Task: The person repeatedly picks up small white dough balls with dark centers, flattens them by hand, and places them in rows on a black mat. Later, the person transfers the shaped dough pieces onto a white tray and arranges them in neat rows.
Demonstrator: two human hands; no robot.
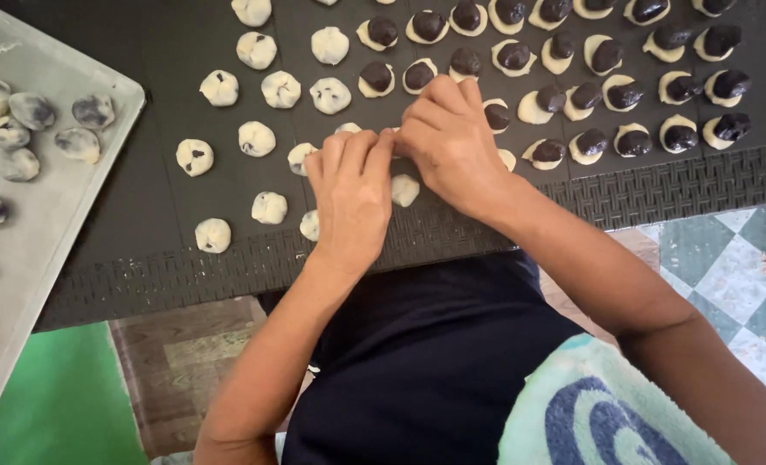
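Both of my hands meet over the dark tabletop [168, 52], close to its woven front edge. My left hand [353, 194] lies palm down, its fingers [357, 151] curled together and pointing away from me. My right hand [452, 142] comes in from the right, its fingers [439, 99] bent and bunched against the tips of the left ones. They are pinched around something small between them, but it is hidden and I cannot tell what it is.

Just beside my right wrist, between the two hands, sits a pale dough ball [404, 189] on the tabletop, not touched. More closed dough balls [256, 138], some speckled with dark filling, lie scattered to the left of my hands. To the right and further back stand rows of open dough pieces topped with dark filling [591, 142].

At the far left a grey metal tray [30, 250] rests partly on the tabletop and carries greyish, marbled lumps [31, 110]. Below my arms I see my dark shirt [417, 362] and a light towel with a blue swirl [598, 413].
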